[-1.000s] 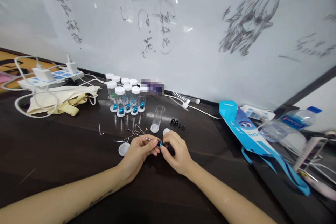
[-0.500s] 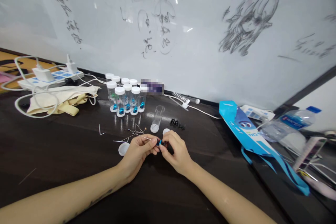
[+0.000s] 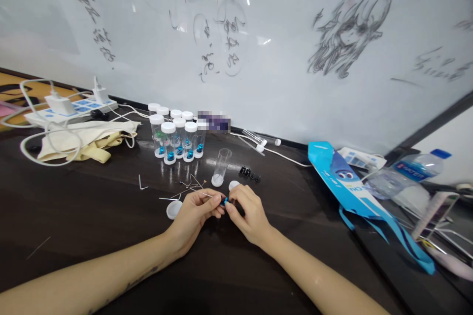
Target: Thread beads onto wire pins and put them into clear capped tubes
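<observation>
Between my hands is a small shiny blue and dark piece [image 3: 224, 200], too small to name for sure. My left hand [image 3: 195, 211] pinches its left end, and a thin metal rod [image 3: 201, 193] sticks out up and left from those fingers. My right hand [image 3: 249, 211] is closed at the piece's right side, thumb and fingertips against it. Just behind the hands stands an open clear tube [image 3: 222, 167] with a white base. A white cap [image 3: 174, 209] lies beside my left hand, and another white cap [image 3: 234, 185] is partly hidden behind my right hand.
Several white-capped tubes [image 3: 169, 142] holding blue pieces stand at the back. Loose bent wires [image 3: 190, 183], an L-shaped key [image 3: 141, 183] and small black parts [image 3: 249, 173] lie nearby. A cloth bag [image 3: 88, 140] is left; a blue packet [image 3: 340, 182] and water bottle [image 3: 414, 170] are right.
Both hands stay in almost the same place. The right fingertips shift very slightly around the small blue piece.
</observation>
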{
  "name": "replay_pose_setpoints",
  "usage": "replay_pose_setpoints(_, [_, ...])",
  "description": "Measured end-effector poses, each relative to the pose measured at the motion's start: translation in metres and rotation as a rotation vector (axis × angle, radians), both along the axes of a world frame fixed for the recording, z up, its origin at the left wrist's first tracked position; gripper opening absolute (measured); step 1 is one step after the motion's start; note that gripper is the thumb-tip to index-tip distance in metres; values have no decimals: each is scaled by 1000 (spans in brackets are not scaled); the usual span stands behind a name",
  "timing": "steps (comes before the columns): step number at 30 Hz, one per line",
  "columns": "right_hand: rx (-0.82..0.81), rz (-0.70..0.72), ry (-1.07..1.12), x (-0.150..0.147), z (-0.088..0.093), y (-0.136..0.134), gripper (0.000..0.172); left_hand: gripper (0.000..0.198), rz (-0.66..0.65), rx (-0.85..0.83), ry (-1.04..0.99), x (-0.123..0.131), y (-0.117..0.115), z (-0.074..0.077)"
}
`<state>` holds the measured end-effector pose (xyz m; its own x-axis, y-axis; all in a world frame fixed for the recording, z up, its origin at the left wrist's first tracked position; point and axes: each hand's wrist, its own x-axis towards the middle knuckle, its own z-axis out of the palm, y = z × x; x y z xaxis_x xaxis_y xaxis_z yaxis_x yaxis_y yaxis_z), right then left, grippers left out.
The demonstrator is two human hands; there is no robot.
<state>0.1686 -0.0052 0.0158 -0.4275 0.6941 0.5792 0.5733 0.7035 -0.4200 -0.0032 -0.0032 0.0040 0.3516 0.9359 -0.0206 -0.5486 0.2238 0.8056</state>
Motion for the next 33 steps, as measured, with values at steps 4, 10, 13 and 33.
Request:
replay_pose_setpoints(4, [10, 41, 66, -1, 1, -2, 4, 15, 7, -9, -6, 0, 1, 1])
replay_pose_setpoints(10, [-1, 34, -3, 1, -1, 0, 18, 15, -9, 4, -1, 1, -1, 2])
replay_pose_setpoints(13, [-5, 13, -31, 1, -2, 1, 28, 15, -12, 7, 7, 0, -1, 0])
replay_pose_setpoints(33, [12, -5, 16, 0, -1, -2, 7, 15, 15, -20, -5, 0, 1, 0])
